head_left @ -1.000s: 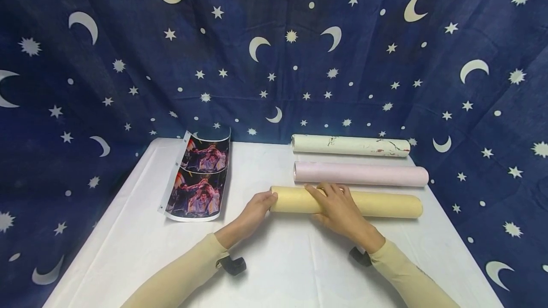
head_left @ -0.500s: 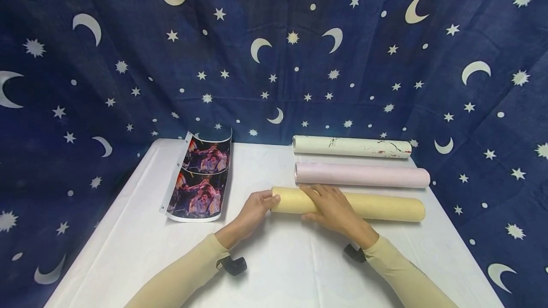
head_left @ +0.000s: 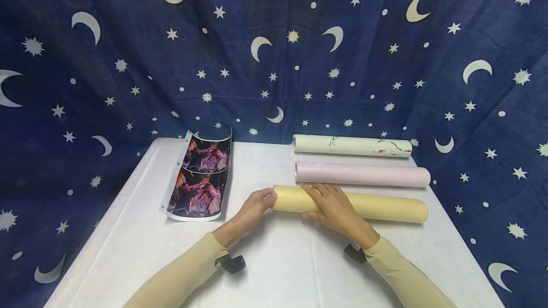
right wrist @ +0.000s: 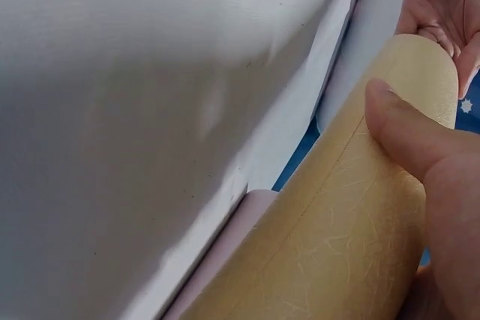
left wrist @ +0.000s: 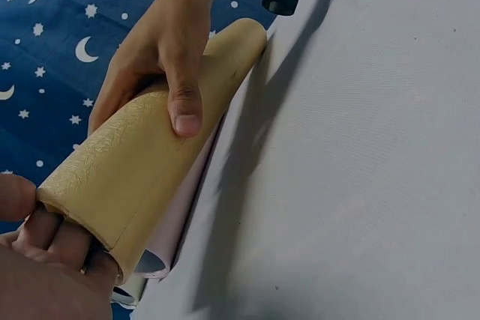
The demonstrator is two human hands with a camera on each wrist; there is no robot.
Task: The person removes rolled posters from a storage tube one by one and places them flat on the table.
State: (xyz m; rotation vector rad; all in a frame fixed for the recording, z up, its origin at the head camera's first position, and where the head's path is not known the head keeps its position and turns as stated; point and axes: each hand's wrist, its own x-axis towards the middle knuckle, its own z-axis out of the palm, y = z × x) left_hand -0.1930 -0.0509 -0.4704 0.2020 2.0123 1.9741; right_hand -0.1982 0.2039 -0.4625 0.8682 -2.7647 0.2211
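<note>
A roll of yellow wallpaper (head_left: 383, 206) with a creased, textured surface lies across the middle right of the table. My left hand (head_left: 257, 203) holds its left end; in the left wrist view several fingers (left wrist: 69, 243) are tucked inside the open end, with the thumb on the outside. Left of the roll's middle, my right hand (head_left: 336, 208) grips it from above, thumb on the near side and fingers over the far side. In the right wrist view the right thumb (right wrist: 409, 129) presses along the roll, close to a straight seam line.
Behind the yellow roll lie a pale pink roll (head_left: 364, 175) and a white roll with a branch pattern (head_left: 351, 145). A curling printed photo sheet (head_left: 199, 179) is at the left. The white-covered table (head_left: 274, 270) backs onto a dark blue star-patterned cloth (head_left: 295, 23).
My right hand has slid a little left along the yellow roll. The roll's right end has swung slightly toward me and to the right. My left hand keeps hold of the left end.
</note>
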